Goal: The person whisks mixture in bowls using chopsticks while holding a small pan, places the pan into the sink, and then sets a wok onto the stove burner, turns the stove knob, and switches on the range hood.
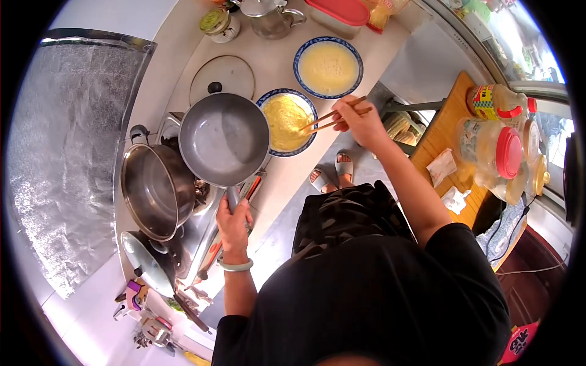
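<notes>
My left hand (234, 224) is closed around the handle of a grey frying pan (213, 143), which sits over the near end of the gas stove. The pan's inside shows a smooth grey surface with no food on it. In my right hand (361, 125) is a pair of wooden chopsticks (332, 119), their tips dipped into yellow beaten egg (284, 119). That egg fills a blue-rimmed bowl (310, 142) just right of the pan. Farther back stands a second blue-rimmed bowl (297, 66) with a paler yellow liquid (329, 66).
A steel pot (152, 192) and a lidded pan (146, 265) stand on the stove's left. A glass lid (221, 73) lies behind the frying pan. At the back are a metal teapot (268, 18) and a red-lidded container (337, 18). Large jars (488, 143) crowd the wooden table (448, 125).
</notes>
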Action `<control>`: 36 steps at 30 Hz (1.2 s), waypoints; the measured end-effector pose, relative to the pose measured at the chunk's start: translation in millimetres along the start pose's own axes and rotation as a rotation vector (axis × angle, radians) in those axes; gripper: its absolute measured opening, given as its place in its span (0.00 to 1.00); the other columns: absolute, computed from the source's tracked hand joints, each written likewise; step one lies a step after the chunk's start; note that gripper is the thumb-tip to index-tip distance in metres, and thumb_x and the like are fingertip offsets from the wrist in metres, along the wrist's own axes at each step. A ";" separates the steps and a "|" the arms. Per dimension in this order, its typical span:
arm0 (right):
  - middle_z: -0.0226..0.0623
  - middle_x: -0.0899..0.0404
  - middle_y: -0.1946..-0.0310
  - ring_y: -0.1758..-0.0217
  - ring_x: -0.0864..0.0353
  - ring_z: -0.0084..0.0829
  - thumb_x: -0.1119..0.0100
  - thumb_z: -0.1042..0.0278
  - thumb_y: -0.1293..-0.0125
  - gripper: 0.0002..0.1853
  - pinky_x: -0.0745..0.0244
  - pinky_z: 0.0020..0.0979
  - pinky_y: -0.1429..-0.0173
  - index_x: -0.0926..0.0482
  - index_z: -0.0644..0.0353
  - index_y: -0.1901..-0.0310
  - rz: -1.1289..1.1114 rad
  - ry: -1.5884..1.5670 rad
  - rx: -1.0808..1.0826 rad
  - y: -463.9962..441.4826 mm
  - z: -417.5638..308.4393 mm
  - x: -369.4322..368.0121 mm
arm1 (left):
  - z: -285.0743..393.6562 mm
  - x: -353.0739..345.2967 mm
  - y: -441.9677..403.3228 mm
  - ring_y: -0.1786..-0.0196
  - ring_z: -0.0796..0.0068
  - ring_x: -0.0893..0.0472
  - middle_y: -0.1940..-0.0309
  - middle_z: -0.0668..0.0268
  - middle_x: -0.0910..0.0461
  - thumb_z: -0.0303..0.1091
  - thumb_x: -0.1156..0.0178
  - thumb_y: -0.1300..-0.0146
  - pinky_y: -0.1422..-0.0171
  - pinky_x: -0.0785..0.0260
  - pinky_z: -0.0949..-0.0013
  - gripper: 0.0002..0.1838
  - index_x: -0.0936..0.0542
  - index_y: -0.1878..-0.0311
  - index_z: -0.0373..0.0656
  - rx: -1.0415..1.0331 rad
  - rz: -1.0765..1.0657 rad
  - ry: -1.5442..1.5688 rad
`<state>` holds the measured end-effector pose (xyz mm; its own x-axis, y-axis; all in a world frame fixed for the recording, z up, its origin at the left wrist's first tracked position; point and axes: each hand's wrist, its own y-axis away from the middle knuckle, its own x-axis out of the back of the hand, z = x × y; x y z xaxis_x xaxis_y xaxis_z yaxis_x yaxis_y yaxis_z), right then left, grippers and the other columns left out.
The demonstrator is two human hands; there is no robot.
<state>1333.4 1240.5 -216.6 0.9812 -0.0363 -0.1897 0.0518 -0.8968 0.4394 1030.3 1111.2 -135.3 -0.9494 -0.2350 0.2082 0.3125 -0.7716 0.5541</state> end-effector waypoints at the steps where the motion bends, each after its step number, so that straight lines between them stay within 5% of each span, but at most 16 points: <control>1: 0.31 0.22 0.73 0.74 0.21 0.21 0.47 0.63 0.33 0.11 0.24 0.20 0.68 0.23 0.64 0.64 0.040 0.029 0.015 0.8 -9.5 2.5 | 0.2 -0.4 -0.2 0.81 0.84 0.33 0.78 0.71 0.30 0.27 0.45 0.39 0.78 0.41 0.80 0.15 0.29 0.50 0.33 0.000 0.000 -0.002; 7: 0.32 0.24 0.73 0.72 0.23 0.22 0.47 0.65 0.33 0.11 0.24 0.22 0.64 0.23 0.66 0.64 0.137 -0.038 0.148 -31.6 -8.4 -21.5 | -1.4 -0.5 -0.9 0.81 0.84 0.33 0.79 0.70 0.30 0.27 0.45 0.39 0.79 0.41 0.80 0.14 0.29 0.50 0.34 -0.006 -0.029 -0.026; 15: 0.31 0.25 0.76 0.77 0.23 0.23 0.45 0.65 0.35 0.10 0.23 0.25 0.70 0.23 0.63 0.64 0.052 -0.185 -0.091 -11.1 17.7 -24.5 | 5.3 -5.3 1.3 0.84 0.84 0.34 0.83 0.71 0.31 0.28 0.44 0.39 0.82 0.44 0.79 0.12 0.29 0.54 0.35 0.004 -0.014 -0.082; 22: 0.32 0.23 0.74 0.74 0.22 0.24 0.46 0.63 0.34 0.11 0.23 0.24 0.67 0.23 0.64 0.64 0.152 -0.117 0.171 -33.3 4.9 -17.9 | 7.0 -9.3 2.2 0.84 0.85 0.34 0.83 0.71 0.31 0.28 0.44 0.39 0.82 0.44 0.80 0.11 0.29 0.56 0.35 0.005 -0.001 -0.090; 29: 0.35 0.21 0.72 0.75 0.19 0.26 0.48 0.63 0.32 0.11 0.21 0.25 0.68 0.23 0.63 0.62 0.047 -0.118 -0.079 -6.7 22.7 -15.0 | 3.9 -8.7 3.5 0.82 0.85 0.33 0.81 0.71 0.30 0.28 0.43 0.40 0.80 0.41 0.80 0.10 0.28 0.57 0.34 -0.011 0.012 -0.132; 36: 0.31 0.24 0.74 0.72 0.22 0.22 0.47 0.66 0.33 0.09 0.23 0.23 0.64 0.24 0.64 0.64 0.170 -0.122 0.134 -25.5 -7.6 -14.2 | 0.4 -6.8 1.6 0.79 0.85 0.30 0.77 0.71 0.29 0.28 0.42 0.41 0.75 0.36 0.79 0.14 0.28 0.53 0.32 -0.015 0.039 -0.220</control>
<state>1319.6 1267.1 -218.5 0.9434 -0.2378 -0.2310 -0.1457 -0.9233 0.3554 1037.3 1111.8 -135.5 -0.9064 -0.1316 0.4014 0.3471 -0.7736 0.5301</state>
